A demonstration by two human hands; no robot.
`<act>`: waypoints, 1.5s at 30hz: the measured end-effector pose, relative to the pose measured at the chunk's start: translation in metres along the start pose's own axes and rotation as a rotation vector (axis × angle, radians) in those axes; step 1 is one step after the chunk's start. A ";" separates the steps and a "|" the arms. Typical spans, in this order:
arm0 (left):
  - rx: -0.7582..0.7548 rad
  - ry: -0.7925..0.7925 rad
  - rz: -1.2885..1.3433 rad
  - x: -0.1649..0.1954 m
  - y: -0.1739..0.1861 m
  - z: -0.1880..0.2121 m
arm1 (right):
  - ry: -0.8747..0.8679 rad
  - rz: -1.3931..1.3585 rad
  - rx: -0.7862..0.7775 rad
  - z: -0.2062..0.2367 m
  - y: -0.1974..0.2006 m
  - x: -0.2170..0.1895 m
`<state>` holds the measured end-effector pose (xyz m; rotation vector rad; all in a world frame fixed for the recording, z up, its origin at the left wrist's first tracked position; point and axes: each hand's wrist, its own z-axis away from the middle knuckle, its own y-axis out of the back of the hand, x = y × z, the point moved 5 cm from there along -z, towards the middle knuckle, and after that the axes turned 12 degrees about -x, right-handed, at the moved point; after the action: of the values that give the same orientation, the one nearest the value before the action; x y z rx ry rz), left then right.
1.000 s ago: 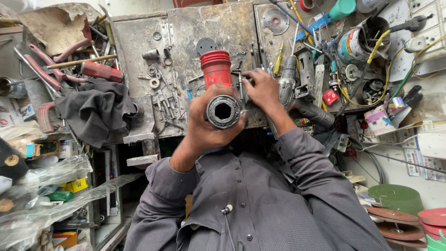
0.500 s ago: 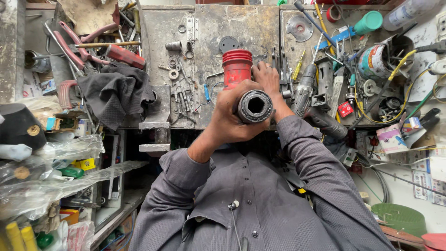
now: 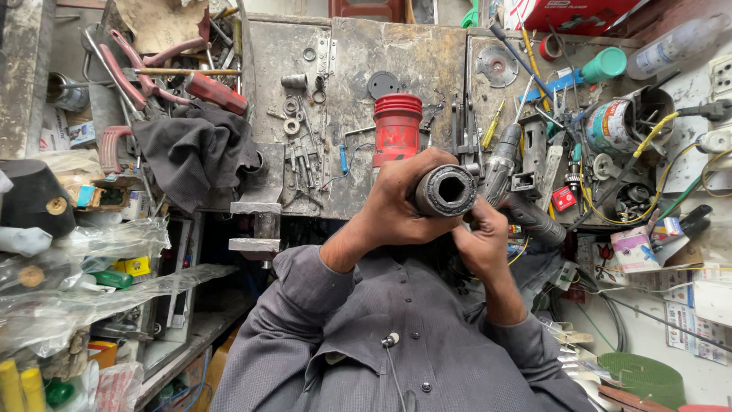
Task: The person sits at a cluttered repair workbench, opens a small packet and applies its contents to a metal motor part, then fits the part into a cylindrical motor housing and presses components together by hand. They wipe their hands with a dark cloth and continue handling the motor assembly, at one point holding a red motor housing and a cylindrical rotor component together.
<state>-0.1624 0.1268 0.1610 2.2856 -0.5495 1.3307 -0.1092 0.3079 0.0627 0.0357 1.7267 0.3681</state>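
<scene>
A dark, greasy metal cylinder with a hollow, splined end (image 3: 446,190) is held up near the middle of the view, its open end turned toward the camera, seemingly so the bore can be looked into. It is gripped around its body by the left hand (image 3: 396,202), fingers clenched about it. The right hand (image 3: 482,243) is placed just beneath and to the right, its fingers curled against the cylinder's lower edge, apparently to steady it. Behind the cylinder a red ribbed plastic motor housing (image 3: 396,130) is seen, standing against a stained metal workbench (image 3: 358,69) strewn with tools. A dark grey cloth (image 3: 194,149) is draped at the left.
</scene>
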 end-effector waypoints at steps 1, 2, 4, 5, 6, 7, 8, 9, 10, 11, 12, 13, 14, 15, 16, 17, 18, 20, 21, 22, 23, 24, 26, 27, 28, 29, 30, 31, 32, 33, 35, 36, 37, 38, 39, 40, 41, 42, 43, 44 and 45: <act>-0.002 -0.018 0.015 0.000 -0.001 0.000 | 0.040 0.051 -0.007 0.007 -0.004 -0.005; -0.003 -0.039 0.028 0.001 -0.001 -0.001 | 0.056 0.154 -0.005 0.011 -0.007 -0.007; -0.012 -0.043 0.019 0.001 -0.001 -0.001 | 0.089 0.358 -0.004 0.016 -0.012 -0.011; -0.017 -0.046 0.015 0.001 -0.002 -0.001 | 0.071 0.425 -0.010 0.018 -0.013 -0.011; -0.020 -0.043 0.029 0.001 -0.001 -0.001 | 0.055 0.492 -0.018 0.018 -0.014 -0.010; -0.021 -0.038 0.043 0.000 -0.001 0.000 | 0.039 0.558 -0.027 0.018 -0.014 -0.009; -0.024 -0.032 0.058 0.000 -0.001 0.000 | 0.072 0.586 -0.049 0.018 -0.015 -0.011; -0.020 -0.029 0.060 0.001 -0.001 0.001 | 0.104 0.615 -0.068 0.017 -0.016 -0.013; -0.016 -0.029 0.061 0.000 0.000 0.001 | 0.137 0.646 -0.086 0.016 -0.017 -0.014; -0.011 -0.030 0.062 0.000 0.000 0.001 | 0.171 0.647 -0.104 0.013 -0.018 -0.015; -0.003 -0.044 0.046 0.001 0.001 0.001 | 0.203 0.647 -0.122 0.010 -0.019 -0.016; 0.003 -0.057 0.033 0.002 0.001 0.001 | 0.232 0.647 -0.140 0.010 -0.021 -0.017; 0.009 -0.069 0.021 0.002 0.001 0.001 | 0.211 0.661 -0.134 0.010 -0.022 -0.017; 0.009 -0.057 0.023 0.002 0.001 0.001 | 0.193 0.674 -0.126 0.009 -0.024 -0.015; 0.008 -0.048 0.022 0.002 0.000 0.001 | 0.180 0.687 -0.117 0.007 -0.026 -0.014; 0.010 -0.037 0.020 0.001 0.000 0.001 | 0.189 0.655 -0.084 0.008 -0.027 -0.014; 0.009 -0.040 0.019 0.001 0.001 0.001 | 0.196 0.624 -0.052 0.011 -0.029 -0.014; 0.006 -0.047 0.018 0.002 0.001 0.001 | 0.214 0.575 -0.003 0.015 -0.032 -0.014; 0.007 -0.045 0.013 0.002 0.001 0.001 | 0.225 0.557 0.014 0.016 -0.034 -0.014; 0.007 -0.044 0.008 0.001 0.001 0.000 | 0.237 0.539 0.033 0.016 -0.035 -0.014; 0.007 -0.043 0.002 0.001 0.001 0.000 | 0.246 0.524 0.041 0.016 -0.035 -0.015; 0.007 -0.042 0.008 0.002 0.000 0.000 | 0.253 0.509 0.048 0.017 -0.034 -0.017; 0.004 -0.045 0.016 0.002 -0.001 -0.001 | 0.261 0.469 0.044 0.018 -0.034 -0.018; 0.001 -0.044 0.017 0.002 -0.001 -0.001 | 0.261 0.445 0.030 0.018 -0.034 -0.019; -0.001 -0.043 0.019 0.002 -0.001 -0.001 | 0.259 0.421 0.015 0.018 -0.034 -0.019; -0.002 -0.040 0.021 0.002 -0.001 -0.001 | 0.242 0.416 0.021 0.019 -0.033 -0.019; 0.001 -0.041 0.017 0.002 0.000 0.000 | 0.225 0.410 0.027 0.019 -0.033 -0.018; 0.003 -0.041 0.013 0.002 0.001 0.000 | 0.207 0.404 0.034 0.018 -0.032 -0.016; 0.005 -0.041 0.012 0.002 0.001 0.000 | 0.199 0.402 0.038 0.018 -0.032 -0.015; 0.002 -0.043 0.012 0.003 0.001 0.000 | 0.192 0.400 0.042 0.018 -0.032 -0.013; -0.008 -0.049 0.010 0.003 0.001 0.000 | 0.187 0.387 0.038 0.017 -0.031 -0.011; -0.001 -0.045 0.001 0.002 0.001 0.000 | 0.187 0.378 0.031 0.017 -0.030 -0.010; 0.005 -0.041 -0.008 0.002 0.000 0.000 | 0.187 0.369 0.025 0.016 -0.029 -0.010; 0.013 -0.035 -0.015 0.002 0.000 0.000 | 0.203 0.378 0.026 0.017 -0.029 -0.011; 0.011 -0.029 -0.013 0.002 -0.001 0.000 | 0.218 0.388 0.028 0.017 -0.029 -0.012; 0.010 -0.026 -0.012 0.001 -0.002 0.000 | 0.235 0.399 0.030 0.017 -0.030 -0.013; 0.011 -0.023 -0.013 0.000 -0.002 -0.001 | 0.229 0.397 0.038 0.017 -0.030 -0.014; 0.013 -0.027 -0.020 -0.001 -0.002 -0.001 | 0.222 0.395 0.044 0.016 -0.030 -0.013; 0.016 -0.028 -0.027 -0.001 -0.003 -0.001 | 0.212 0.392 0.048 0.016 -0.030 -0.013; 0.018 -0.030 -0.032 -0.002 -0.003 -0.001 | 0.207 0.380 0.043 0.016 -0.030 -0.013; 0.013 -0.026 -0.038 -0.003 -0.003 -0.001 | 0.202 0.368 0.039 0.015 -0.030 -0.013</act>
<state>-0.1625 0.1302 0.1584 2.3156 -0.5042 1.2921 -0.0870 0.2800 0.0647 0.3591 1.9279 0.6259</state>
